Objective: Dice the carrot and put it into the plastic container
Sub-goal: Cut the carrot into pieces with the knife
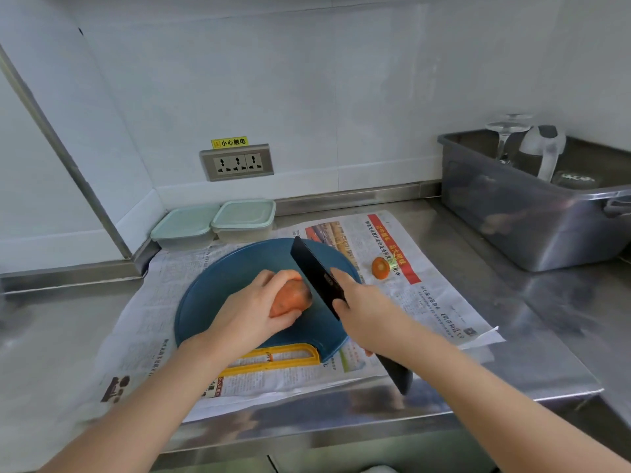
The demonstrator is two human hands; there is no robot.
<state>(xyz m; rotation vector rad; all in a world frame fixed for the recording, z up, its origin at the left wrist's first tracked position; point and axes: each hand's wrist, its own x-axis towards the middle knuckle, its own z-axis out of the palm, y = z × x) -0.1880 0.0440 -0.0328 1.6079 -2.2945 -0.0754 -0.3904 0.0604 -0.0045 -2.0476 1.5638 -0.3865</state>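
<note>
We count two lidded containers [184,227] [244,220], one carrot [290,298], one cut-off end [380,267], one knife [316,274], one blue board [218,295].

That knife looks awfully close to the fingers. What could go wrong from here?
1. The left hand grips the carrot right beside the black knife held by the right hand; a slip could nick the fingers.
2. The carrot is round and may roll on the blue cutting board under pressure.
3. The board lies on newspaper, which might slide on the steel counter.
</note>
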